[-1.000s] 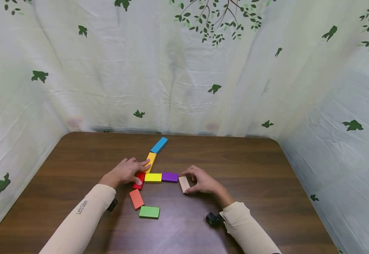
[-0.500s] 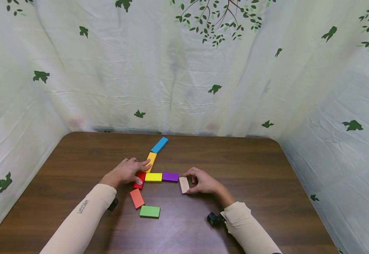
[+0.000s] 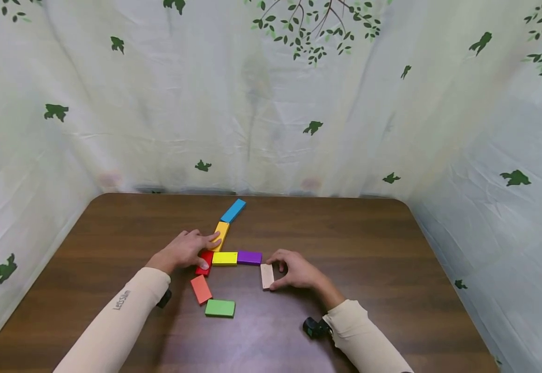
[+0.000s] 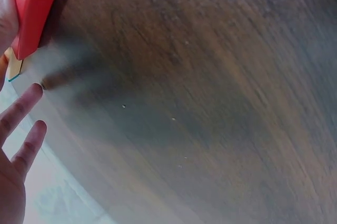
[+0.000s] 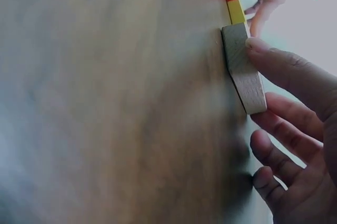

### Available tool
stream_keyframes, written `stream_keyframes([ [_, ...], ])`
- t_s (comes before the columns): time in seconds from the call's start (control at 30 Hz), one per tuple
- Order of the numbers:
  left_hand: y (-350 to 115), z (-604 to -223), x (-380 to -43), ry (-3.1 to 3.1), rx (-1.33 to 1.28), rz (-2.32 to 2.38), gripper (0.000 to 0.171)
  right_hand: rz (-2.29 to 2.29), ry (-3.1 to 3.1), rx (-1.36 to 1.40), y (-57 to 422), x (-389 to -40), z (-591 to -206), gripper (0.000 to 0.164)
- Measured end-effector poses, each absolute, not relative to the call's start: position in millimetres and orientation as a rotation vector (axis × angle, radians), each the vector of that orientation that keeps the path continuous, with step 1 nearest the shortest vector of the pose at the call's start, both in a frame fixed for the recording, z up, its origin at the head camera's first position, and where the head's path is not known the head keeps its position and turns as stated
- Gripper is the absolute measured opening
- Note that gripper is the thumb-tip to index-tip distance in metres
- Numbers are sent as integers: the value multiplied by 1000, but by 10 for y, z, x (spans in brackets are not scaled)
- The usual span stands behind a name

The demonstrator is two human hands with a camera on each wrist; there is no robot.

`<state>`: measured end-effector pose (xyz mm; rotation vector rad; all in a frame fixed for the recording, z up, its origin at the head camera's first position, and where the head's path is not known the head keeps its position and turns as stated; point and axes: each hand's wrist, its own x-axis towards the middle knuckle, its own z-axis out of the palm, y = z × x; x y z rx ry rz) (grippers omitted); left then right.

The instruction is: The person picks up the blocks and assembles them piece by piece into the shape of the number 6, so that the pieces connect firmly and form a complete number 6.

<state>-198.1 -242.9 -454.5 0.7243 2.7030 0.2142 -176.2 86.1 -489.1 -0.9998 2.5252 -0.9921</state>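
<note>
In the head view my right hand [image 3: 298, 272] pinches a beige wooden block [image 3: 267, 276] between thumb and fingers, just at the right end of a purple block [image 3: 249, 257]. The right wrist view shows the thumb on one side of this block [image 5: 245, 66] and fingers at the other. My left hand [image 3: 182, 251] rests its thumb on a red block [image 3: 203, 272] and lays its fingertips on an orange-yellow block [image 3: 224, 231]. A bright yellow block [image 3: 224, 259] lies between the red and purple ones, in line with the purple one.
A blue block [image 3: 233, 211] continues the line beyond the orange-yellow one. Nearer to me lie a coral block [image 3: 201, 290] and a green block [image 3: 220, 309]. Behind the brown table [image 3: 345, 233] hangs a white curtain [image 3: 252, 103] with leaf prints.
The beige block in my right hand has turned more upright in the head view and shifted slightly left and nearer to me. My left hand stays on the red and orange-yellow blocks.
</note>
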Motion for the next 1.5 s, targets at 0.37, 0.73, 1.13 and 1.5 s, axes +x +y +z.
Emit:
stream_keyframes([
  [0.37,-2423,-4537,-1973,2706,725,209,75,-999,2516,-1003,798,-1702,-4892,55],
  [0.73,-2415,-4534,-1956,2722,738,206,74,-1009,2508,-1003,719,-1646,-4899,59],
  [1.13,-2413,-4543,-1964,2724,733,198,73,-983,2509,-979,626,-1579,-4883,59],
  [1.5,-2419,-4538,-2004,2718,717,197,74,-968,2508,-987,505,-1555,-4881,59],
])
